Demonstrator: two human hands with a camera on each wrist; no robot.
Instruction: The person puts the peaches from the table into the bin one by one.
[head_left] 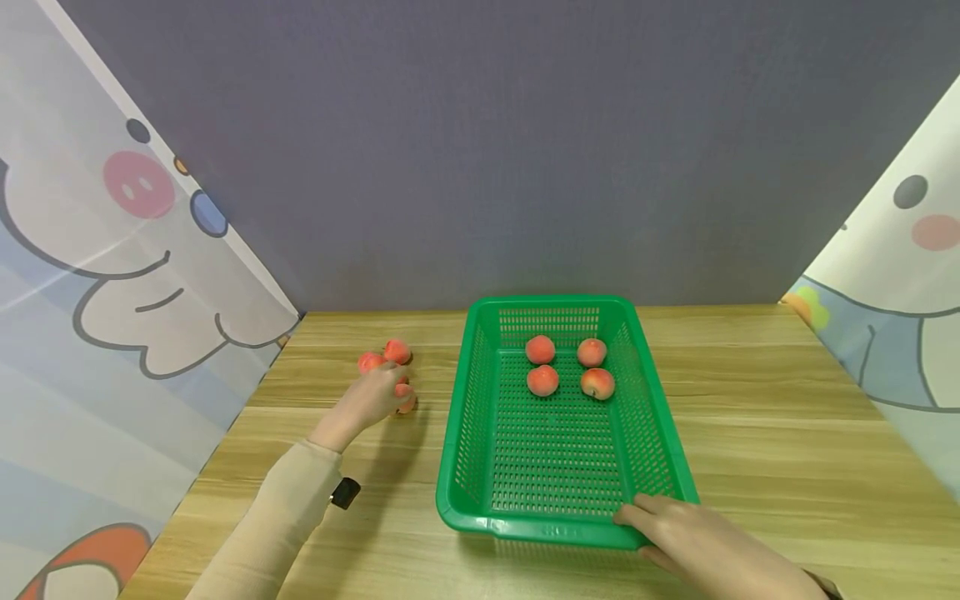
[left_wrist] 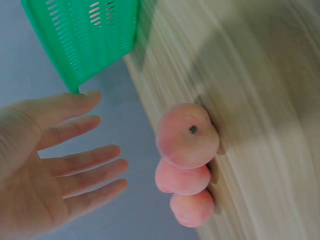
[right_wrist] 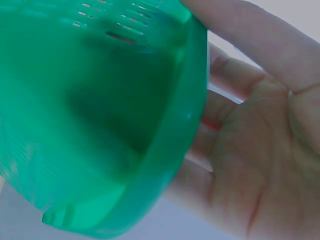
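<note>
My left hand (head_left: pixel 377 393) hovers over the loose peaches at the left, its fingers spread and relaxed with nothing held. In the left wrist view three peaches stand in a row beyond the fingertips, the closest peach (left_wrist: pixel 185 137) showing its dark stem end. The head view shows one peach (head_left: pixel 397 351) at the back, another peach (head_left: pixel 370 362) beside it, and a third peach (head_left: pixel 406 400) partly covered by the hand. My right hand (head_left: pixel 693 537) grips the near right corner of the green plastic basket (head_left: pixel 555 528), thumb and fingers on either side of the rim (right_wrist: pixel 192 100).
Inside the basket, several peaches sit toward its far end, one peach (head_left: pixel 597 383) nearest the right wall. A wooden table (head_left: pixel 750 433) runs back to a grey panel (head_left: pixel 525 150). Cartoon-printed sheets (head_left: pixel 150 275) flank both sides. A small black object (head_left: pixel 346 492) shows by the left sleeve.
</note>
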